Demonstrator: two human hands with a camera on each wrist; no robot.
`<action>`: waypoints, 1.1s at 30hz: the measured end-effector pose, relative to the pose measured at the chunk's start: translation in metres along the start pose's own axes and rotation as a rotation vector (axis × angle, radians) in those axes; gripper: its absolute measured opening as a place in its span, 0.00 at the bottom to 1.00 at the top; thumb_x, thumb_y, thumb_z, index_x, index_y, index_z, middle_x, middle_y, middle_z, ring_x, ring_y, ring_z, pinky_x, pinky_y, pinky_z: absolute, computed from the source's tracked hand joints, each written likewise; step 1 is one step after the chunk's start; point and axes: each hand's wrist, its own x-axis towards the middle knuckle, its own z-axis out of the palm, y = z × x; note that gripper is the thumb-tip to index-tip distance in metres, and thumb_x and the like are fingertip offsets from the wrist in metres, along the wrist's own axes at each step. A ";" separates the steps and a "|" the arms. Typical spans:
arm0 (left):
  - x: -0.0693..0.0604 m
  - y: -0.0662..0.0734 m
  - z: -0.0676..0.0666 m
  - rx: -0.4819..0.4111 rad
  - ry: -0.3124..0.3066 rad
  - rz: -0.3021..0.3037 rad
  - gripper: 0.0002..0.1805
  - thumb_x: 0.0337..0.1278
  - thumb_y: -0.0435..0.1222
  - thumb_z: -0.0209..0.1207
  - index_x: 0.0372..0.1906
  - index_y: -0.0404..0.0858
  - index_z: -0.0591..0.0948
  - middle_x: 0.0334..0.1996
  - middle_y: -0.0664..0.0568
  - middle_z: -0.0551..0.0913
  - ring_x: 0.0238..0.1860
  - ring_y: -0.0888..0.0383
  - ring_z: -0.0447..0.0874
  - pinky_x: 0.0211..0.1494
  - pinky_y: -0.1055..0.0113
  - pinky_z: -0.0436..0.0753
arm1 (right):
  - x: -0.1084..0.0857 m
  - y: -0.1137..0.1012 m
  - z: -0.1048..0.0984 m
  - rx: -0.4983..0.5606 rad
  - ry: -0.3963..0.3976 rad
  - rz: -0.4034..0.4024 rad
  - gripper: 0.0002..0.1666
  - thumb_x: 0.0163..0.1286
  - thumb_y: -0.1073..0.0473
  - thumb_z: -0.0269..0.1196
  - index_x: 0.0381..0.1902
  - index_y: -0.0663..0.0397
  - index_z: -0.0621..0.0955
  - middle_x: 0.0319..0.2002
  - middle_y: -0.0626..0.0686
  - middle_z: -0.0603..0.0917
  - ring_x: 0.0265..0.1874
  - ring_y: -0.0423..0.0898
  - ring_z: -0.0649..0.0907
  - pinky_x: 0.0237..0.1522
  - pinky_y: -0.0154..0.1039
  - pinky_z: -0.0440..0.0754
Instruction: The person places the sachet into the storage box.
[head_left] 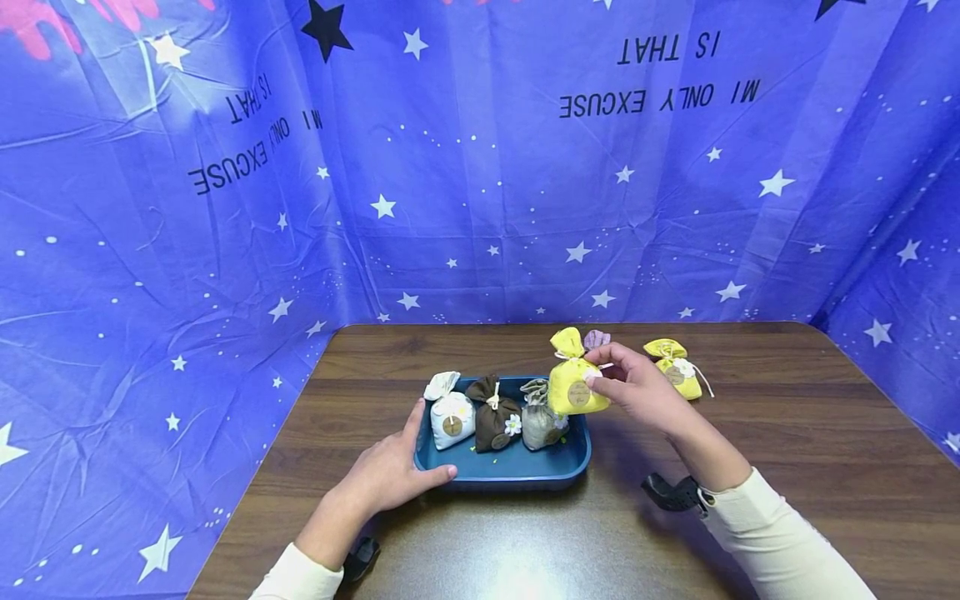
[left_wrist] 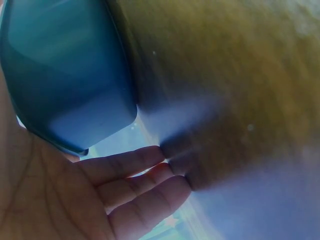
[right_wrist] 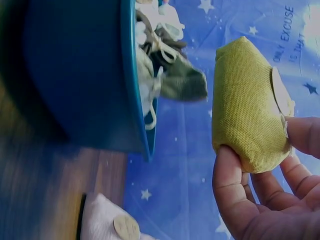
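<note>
The right hand (head_left: 637,387) pinches a yellow bag (head_left: 573,388) between thumb and fingers, holding it up by the tray's (head_left: 517,482) far right corner, while the left hand (head_left: 386,471), thumb and fingers spread, rests against the tray's left edge. A white bag (head_left: 453,415) sits inside at that left edge, then a brown bag (head_left: 493,423) and a grey bag (head_left: 538,429) towards the right edge. Near the surface's (head_left: 292,475) far edge lie a purple bag (head_left: 597,338), mostly hidden, and, closer to its far right corner, another yellow bag (head_left: 684,382).
</note>
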 end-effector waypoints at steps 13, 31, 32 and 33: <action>-0.001 -0.002 0.001 0.009 0.010 0.011 0.65 0.46 0.70 0.62 0.80 0.41 0.46 0.57 0.34 0.80 0.54 0.40 0.81 0.55 0.44 0.76 | 0.007 -0.008 0.035 0.004 -0.067 -0.038 0.16 0.67 0.70 0.62 0.52 0.69 0.76 0.43 0.60 0.81 0.39 0.51 0.81 0.35 0.36 0.80; 0.002 0.000 0.000 0.003 -0.023 -0.017 0.65 0.46 0.72 0.60 0.81 0.43 0.44 0.60 0.35 0.78 0.58 0.40 0.79 0.58 0.43 0.75 | 0.009 -0.007 0.074 -0.032 -0.091 -0.055 0.15 0.67 0.70 0.62 0.51 0.65 0.78 0.42 0.56 0.82 0.40 0.51 0.80 0.40 0.38 0.77; 0.002 0.000 0.000 0.003 -0.021 -0.015 0.65 0.46 0.72 0.60 0.81 0.42 0.44 0.59 0.35 0.78 0.57 0.40 0.79 0.57 0.43 0.75 | 0.009 -0.007 0.076 -0.048 -0.089 -0.058 0.14 0.67 0.70 0.63 0.51 0.64 0.78 0.42 0.55 0.82 0.40 0.52 0.80 0.41 0.40 0.77; 0.002 0.000 0.000 0.002 -0.019 -0.015 0.65 0.46 0.72 0.60 0.81 0.42 0.44 0.59 0.35 0.78 0.57 0.40 0.79 0.57 0.43 0.75 | 0.008 -0.008 0.078 -0.062 -0.090 -0.062 0.14 0.67 0.70 0.63 0.50 0.63 0.78 0.42 0.54 0.82 0.40 0.51 0.80 0.42 0.41 0.77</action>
